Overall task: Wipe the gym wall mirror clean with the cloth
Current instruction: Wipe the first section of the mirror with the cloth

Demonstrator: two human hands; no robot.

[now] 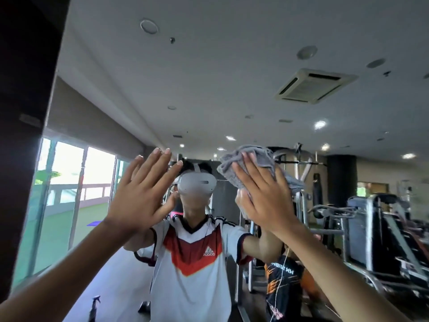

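Note:
The wall mirror (pixel 232 77) fills nearly the whole view and reflects the gym. My left hand (pixel 141 196) lies flat against the glass at centre left, fingers straight and spread. My right hand (pixel 262 194) presses a crumpled grey cloth (pixel 253 159) flat onto the mirror at centre right, at head height. Its fingers are straight over the cloth. Part of the cloth is hidden under my palm.
A dark wall or frame edge (pixel 23 135) bounds the mirror on the left. In the reflection I see a person in a white and red shirt (pixel 192 263), weight machines (pixel 371 228) at the right, windows (pixel 76 182) at the left and a dark spray bottle (pixel 94 307) on the floor.

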